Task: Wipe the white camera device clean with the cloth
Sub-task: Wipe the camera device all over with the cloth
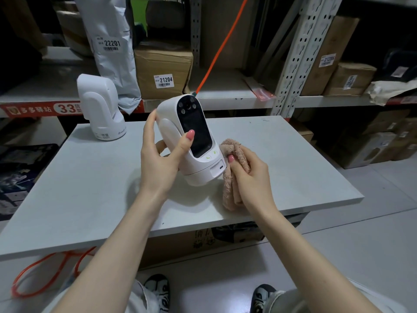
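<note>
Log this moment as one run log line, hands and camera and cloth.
left hand grips white camera device, tilted | right hand holds pink cloth against device's lower right side | second white device stands on table

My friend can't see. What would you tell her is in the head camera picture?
A person's left hand holds a white camera device tilted on a grey table, while the right hand presses a pink cloth against its lower side. A second white device stands at the table's back left, before shelves of boxes.
</note>
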`<act>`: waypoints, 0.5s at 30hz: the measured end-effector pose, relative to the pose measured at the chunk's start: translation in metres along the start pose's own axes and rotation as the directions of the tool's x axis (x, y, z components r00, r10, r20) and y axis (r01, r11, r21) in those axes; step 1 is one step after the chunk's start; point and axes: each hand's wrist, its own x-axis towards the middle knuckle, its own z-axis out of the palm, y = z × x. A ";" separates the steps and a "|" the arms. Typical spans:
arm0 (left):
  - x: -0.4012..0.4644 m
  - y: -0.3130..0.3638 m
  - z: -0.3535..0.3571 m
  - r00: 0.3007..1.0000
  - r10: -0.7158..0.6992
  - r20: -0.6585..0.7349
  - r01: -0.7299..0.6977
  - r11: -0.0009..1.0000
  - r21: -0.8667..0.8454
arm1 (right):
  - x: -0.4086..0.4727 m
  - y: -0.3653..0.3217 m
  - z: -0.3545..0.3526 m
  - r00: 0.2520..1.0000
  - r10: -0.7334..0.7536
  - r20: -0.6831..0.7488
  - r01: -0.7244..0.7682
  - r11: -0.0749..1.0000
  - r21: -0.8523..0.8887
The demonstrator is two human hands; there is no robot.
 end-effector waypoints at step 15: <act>-0.008 0.002 0.004 0.996 0.070 0.060 -0.072 0.997 0.025 | -0.004 -0.010 -0.004 0.999 -0.034 -0.013 0.034 0.999 0.024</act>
